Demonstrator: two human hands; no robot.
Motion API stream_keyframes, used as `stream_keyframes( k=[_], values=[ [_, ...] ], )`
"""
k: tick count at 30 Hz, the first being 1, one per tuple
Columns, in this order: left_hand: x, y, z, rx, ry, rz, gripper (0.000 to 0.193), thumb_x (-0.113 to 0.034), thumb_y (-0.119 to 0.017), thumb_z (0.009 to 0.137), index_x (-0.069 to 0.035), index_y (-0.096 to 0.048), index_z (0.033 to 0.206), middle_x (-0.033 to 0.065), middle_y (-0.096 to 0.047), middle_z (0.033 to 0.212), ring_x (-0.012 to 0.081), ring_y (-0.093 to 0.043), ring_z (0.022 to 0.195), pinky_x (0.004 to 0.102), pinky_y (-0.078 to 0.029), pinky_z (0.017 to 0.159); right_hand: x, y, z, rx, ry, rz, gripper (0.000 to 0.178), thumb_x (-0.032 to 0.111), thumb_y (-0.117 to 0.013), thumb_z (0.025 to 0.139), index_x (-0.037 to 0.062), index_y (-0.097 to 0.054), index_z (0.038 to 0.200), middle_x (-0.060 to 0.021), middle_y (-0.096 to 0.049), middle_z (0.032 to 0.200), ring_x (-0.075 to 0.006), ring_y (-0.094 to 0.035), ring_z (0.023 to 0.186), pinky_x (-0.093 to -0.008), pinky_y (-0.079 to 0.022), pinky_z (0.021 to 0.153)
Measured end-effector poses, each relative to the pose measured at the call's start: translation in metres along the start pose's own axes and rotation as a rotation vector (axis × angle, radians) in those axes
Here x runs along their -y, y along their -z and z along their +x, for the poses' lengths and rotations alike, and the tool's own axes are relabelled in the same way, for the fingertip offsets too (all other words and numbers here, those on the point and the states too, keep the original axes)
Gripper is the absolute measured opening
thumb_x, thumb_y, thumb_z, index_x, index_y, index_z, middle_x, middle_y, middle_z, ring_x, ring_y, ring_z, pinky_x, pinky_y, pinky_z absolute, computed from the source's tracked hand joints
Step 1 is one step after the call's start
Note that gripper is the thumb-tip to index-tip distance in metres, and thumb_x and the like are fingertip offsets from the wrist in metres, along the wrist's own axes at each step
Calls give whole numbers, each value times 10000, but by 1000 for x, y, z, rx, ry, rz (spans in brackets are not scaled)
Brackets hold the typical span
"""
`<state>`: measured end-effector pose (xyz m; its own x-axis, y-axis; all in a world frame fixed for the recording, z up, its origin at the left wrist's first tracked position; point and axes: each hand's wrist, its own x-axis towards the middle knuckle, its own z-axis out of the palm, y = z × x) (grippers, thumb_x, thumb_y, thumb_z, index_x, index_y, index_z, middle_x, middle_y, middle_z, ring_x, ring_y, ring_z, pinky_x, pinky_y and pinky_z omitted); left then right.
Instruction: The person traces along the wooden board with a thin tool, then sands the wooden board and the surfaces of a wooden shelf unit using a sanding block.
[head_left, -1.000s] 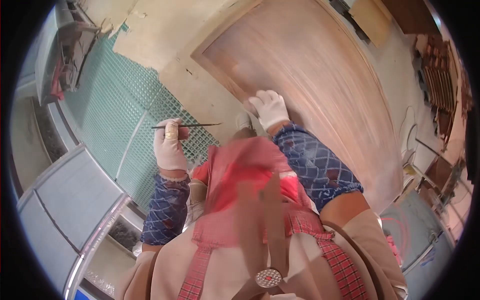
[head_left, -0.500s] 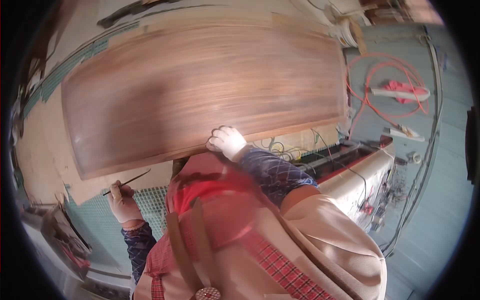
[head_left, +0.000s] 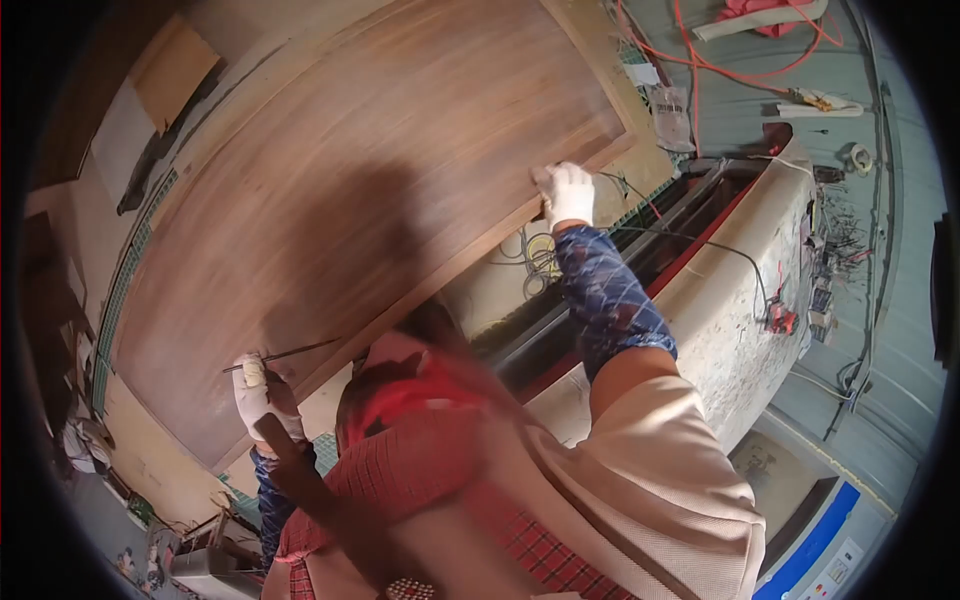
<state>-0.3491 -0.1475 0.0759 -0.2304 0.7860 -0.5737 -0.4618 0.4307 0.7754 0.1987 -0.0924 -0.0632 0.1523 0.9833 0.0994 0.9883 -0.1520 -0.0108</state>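
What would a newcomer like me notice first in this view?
Probably the large brown wooden panel, slanting across the upper left and middle of the picture. Next come two pale-gloved hands: the left hand, at lower left, holds a thin dark stick over the panel, while the right hand is at its near edge, right of centre. A bright orange hose also stands out at upper right.

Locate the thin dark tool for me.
The thin dark tool is left of centre in the head view, held in the left hand, over the brown panel.
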Motion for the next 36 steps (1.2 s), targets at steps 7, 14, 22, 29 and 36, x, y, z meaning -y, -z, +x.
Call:
stream_keyframes(
  k=[7, 14, 22, 29, 36],
  values=[
    [11, -15, 6, 45, 17, 124, 180, -224, -585, 1035, -47, -616, 1046, 37, -623, 871, 154, -579, 742, 324, -472, 687, -23, -7, 20, 146, -546, -151, 215, 297, -639, 905, 164, -704, 1060, -115, -660, 1089, -336, -603, 1048, -444, -515, 907],
    [-1, -34, 24, 90, 87, 86, 200, -254, -583, 1029, -61, -601, 1077, 33, -603, 818, 167, -559, 684, 339, -446, 634, 138, 36, -49, 68, -246, 293, 135, 261, -684, 877, 128, -704, 870, -135, -644, 843, -356, -622, 811, -476, -500, 723],
    [-10, -58, 49, 213, 173, -92, 120, -173, -609, 1019, -64, -618, 1069, 34, -636, 1028, 120, -595, 854, 283, -553, 760, 131, 37, -47, -110, -194, 395, 80, 188, -691, 833, 109, -689, 823, -125, -662, 839, -341, -646, 803, -470, -518, 703],
    [-11, -108, 35, 119, 71, -12, 134, -213, -622, 1014, -89, -627, 1066, 25, -657, 863, 165, -629, 730, 329, -533, 653, 65, 38, -2, -129, -273, 163, 81, 108, -665, 766, 160, -725, 747, -146, -655, 740, -359, -668, 737, -495, -537, 696],
    [27, -117, 4, 7, 95, -62, 216, -229, -613, 1018, -28, -619, 1096, 90, -650, 818, 198, -616, 728, 338, -525, 659, -41, 6, 103, -178, -626, -133, 233, 326, -651, 952, 116, -754, 959, -141, -702, 1009, -332, -676, 919, -445, -552, 792]
  ],
)
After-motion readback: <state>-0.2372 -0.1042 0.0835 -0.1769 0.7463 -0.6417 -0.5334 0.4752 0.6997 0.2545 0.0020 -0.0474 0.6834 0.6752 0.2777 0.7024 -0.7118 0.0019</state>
